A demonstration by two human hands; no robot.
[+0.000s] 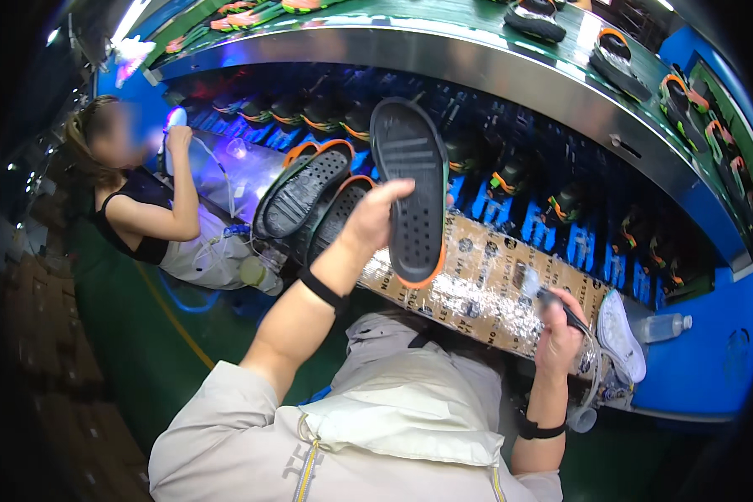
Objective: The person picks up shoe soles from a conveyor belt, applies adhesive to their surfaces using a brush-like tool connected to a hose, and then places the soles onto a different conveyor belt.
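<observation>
My left hand (381, 216) grips a black shoe sole (409, 151) by its side, thumb across its inner face. The sole stands nearly upright, with grooves near the top, a grid of small holes lower down and an orange edge at the bottom. My right hand (559, 335) is wrapped round a black-handled brush (567, 309) whose pale, blurred tip lies over the taped cardboard bench top (477, 289). Left of the held sole, more black soles with orange rims (303, 194) lean together on the bench. A white shoe-shaped piece (617, 339) lies right of my right hand.
Beyond the bench runs a rack with blue supports holding several dark shoes (510, 177). Above it, a metal-edged conveyor (443, 43) carries shoes. A clear bottle (665, 327) lies on the blue surface at right. On the left a co-worker (155, 197) holds a white item.
</observation>
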